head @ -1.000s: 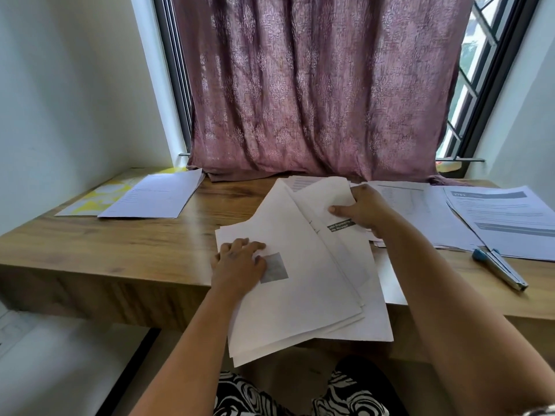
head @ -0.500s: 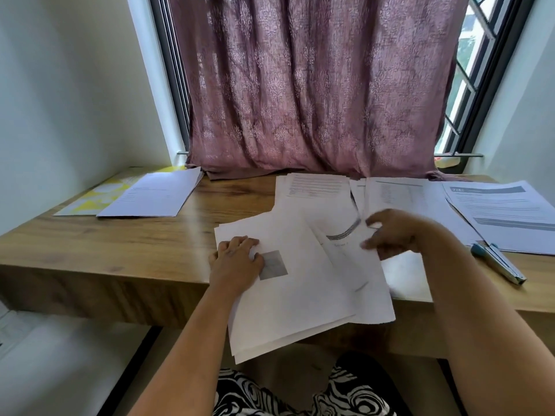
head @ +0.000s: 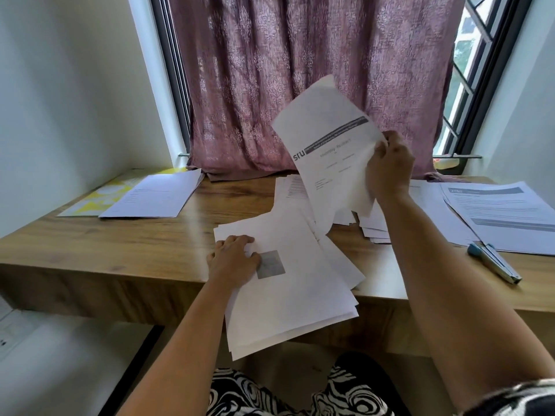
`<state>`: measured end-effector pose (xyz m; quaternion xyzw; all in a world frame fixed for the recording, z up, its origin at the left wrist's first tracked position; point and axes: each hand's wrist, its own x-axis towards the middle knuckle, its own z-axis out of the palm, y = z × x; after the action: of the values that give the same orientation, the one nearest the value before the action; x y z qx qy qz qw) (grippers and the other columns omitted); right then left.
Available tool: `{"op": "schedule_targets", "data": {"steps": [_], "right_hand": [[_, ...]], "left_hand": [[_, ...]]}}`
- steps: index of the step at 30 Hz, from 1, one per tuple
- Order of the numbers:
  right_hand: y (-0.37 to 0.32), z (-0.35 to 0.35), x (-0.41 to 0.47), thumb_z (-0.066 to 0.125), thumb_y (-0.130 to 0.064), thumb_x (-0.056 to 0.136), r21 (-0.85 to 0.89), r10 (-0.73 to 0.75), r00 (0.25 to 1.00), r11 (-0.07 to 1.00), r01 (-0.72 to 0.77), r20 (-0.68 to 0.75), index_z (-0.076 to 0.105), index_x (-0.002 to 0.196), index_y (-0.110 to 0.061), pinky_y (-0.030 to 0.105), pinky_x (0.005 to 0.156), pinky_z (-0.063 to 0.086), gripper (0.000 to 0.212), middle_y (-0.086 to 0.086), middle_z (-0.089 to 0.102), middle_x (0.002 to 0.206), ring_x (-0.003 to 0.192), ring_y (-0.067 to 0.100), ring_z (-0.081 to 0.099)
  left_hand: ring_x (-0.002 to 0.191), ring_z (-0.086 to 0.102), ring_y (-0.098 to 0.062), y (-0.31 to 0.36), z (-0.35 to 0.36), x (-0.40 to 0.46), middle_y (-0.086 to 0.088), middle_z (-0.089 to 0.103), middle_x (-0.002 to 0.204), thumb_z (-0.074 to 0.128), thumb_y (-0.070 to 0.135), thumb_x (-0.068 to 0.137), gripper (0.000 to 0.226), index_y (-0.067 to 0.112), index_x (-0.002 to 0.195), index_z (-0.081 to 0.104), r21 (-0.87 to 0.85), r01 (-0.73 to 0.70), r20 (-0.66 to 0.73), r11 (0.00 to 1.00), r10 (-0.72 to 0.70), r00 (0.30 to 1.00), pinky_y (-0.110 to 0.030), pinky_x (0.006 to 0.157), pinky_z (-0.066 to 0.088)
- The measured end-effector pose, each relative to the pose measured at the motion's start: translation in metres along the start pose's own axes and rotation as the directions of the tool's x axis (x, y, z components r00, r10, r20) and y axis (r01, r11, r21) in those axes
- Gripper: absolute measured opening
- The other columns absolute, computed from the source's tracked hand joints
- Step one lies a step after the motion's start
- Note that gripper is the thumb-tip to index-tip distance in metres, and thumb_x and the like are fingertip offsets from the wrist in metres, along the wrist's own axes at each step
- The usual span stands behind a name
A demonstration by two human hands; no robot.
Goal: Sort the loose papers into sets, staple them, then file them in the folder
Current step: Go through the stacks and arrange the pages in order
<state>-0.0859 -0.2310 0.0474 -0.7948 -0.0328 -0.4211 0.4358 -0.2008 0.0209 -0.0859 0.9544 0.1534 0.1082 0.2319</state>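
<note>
A loose stack of white papers [head: 294, 295] hangs over the desk's front edge. My left hand [head: 232, 261] rests flat on its upper left part, beside a grey printed square. My right hand [head: 389, 165] grips the right edge of a printed sheet [head: 327, 151] with a dark header bar, held up in the air above the desk in front of the curtain. More sheets [head: 372, 228] lie on the desk under that hand. A blue and silver stapler [head: 494, 262] lies at the right. A yellow patterned folder [head: 99, 199] sits at the far left under a paper set [head: 156, 196].
The wooden desk [head: 120, 244] runs under a window with a mauve curtain [head: 300, 70]. Printed pages with grey header bars [head: 498, 211] cover its right end. White walls close in on both sides.
My right hand has picked one printed sheet off the pile and raised it upright above the desk. My left hand has stayed on the stack.
</note>
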Motion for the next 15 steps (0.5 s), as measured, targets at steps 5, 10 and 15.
{"op": "schedule_targets", "data": {"steps": [5,10,15], "right_hand": [[0.002,0.0,0.006,0.037,-0.006,0.099,0.17,0.111,0.981,0.982,-0.084,-0.159,0.055,0.119,0.001,0.009,0.073,0.032,0.028,0.015,0.063,0.111,0.1,0.024,0.058],[0.0,-0.007,0.018,0.038,-0.011,0.098,0.273,0.259,0.957,0.937,-0.216,-0.13,0.059,0.104,-0.003,0.021,0.069,0.038,0.022,0.002,0.054,0.092,0.087,0.016,0.049],[0.003,0.018,-0.014,0.044,-0.012,0.094,0.255,0.289,0.908,0.894,-0.369,0.302,0.058,0.091,-0.019,0.023,0.066,0.042,0.016,0.002,0.057,0.087,0.08,0.02,0.055]], "left_hand": [[0.134,0.033,-0.023,0.0,-0.001,0.0,0.002,0.044,0.145,0.051,0.034,0.094,0.042,0.027,0.136,0.049,0.012,0.003,-0.009,1.0,-0.003,1.0,-0.042,0.109,0.03],[0.133,0.036,-0.025,0.0,0.0,-0.004,-0.001,0.045,0.144,0.054,0.034,0.094,0.044,0.026,0.137,0.047,-0.03,0.003,-0.045,1.0,-0.004,0.999,-0.044,0.109,0.034],[0.131,0.04,-0.029,0.0,-0.004,-0.002,-0.007,0.046,0.142,0.06,0.025,0.092,0.055,0.023,0.142,0.04,-0.188,0.027,-0.129,0.982,-0.052,0.99,-0.042,0.109,0.032]]}}
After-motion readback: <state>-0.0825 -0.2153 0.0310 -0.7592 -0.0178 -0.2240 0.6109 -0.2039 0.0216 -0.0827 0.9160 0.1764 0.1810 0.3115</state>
